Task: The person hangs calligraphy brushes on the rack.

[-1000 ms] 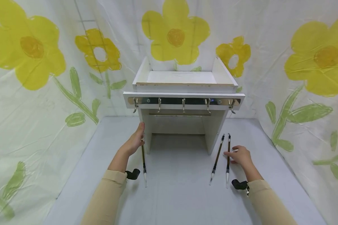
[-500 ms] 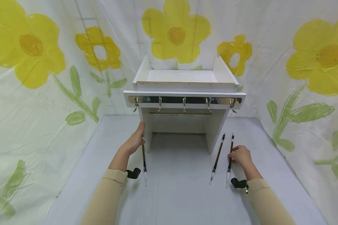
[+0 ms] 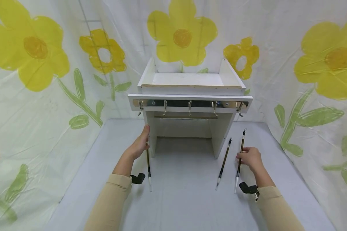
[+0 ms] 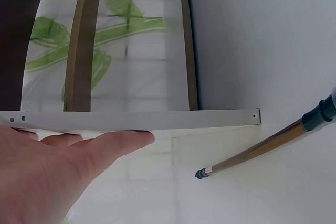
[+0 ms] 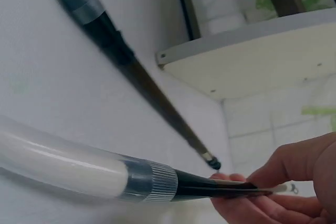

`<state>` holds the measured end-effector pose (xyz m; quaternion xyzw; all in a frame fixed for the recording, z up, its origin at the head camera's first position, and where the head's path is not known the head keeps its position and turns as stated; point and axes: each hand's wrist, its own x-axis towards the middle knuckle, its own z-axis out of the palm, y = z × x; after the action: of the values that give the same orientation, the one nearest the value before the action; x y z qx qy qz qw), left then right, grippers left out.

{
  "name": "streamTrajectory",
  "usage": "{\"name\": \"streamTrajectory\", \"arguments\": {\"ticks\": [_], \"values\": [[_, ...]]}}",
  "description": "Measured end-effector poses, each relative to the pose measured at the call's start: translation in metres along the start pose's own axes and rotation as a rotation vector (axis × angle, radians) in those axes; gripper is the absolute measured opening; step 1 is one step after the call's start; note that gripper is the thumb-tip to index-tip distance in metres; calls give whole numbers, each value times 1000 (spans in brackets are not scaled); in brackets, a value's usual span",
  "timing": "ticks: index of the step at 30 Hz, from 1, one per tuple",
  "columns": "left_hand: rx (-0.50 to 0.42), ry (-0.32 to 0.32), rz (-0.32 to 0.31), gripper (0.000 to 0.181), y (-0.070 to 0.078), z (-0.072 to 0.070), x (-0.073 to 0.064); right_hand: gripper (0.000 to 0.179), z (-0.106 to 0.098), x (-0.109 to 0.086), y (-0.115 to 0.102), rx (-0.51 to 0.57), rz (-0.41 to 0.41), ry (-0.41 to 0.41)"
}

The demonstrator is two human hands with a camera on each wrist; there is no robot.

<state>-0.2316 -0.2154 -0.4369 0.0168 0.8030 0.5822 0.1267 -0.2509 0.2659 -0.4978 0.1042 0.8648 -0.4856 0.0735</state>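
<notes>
My right hand pinches the shaft of a calligraphy brush, whose looped end points up and away while its clear-capped tip points toward me. In the right wrist view the thumb and fingers close round this brush. Just left of it, a second brush lies on the table beside the shelf's right panel. My left hand rests flat against the outer left side of a white shelf, fingers extended in the left wrist view. A third brush lies near that hand, partly hidden by it in the head view.
A metal rail with several hooks runs across the shelf's front. The white table spreads before it. A flower-printed curtain encloses the back and both sides.
My right hand has taken hold of the rightmost brush and shifted it slightly right, its looped end rising. My left hand stays against the shelf.
</notes>
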Motion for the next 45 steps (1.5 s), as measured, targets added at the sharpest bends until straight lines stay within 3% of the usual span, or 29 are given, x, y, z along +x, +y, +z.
{"name": "streamTrajectory", "arguments": {"ticks": [13, 33, 45], "values": [[-14, -9, 13, 91, 0, 1, 1, 47, -13, -28, -37, 50, -159, 99], [3, -8, 10, 90, 0, 2, -2, 29, -15, -69, -78, 9, -413, 312], [12, -5, 15, 88, -1, 1, -2, 29, -13, -97, -96, 27, -505, 372]]}}
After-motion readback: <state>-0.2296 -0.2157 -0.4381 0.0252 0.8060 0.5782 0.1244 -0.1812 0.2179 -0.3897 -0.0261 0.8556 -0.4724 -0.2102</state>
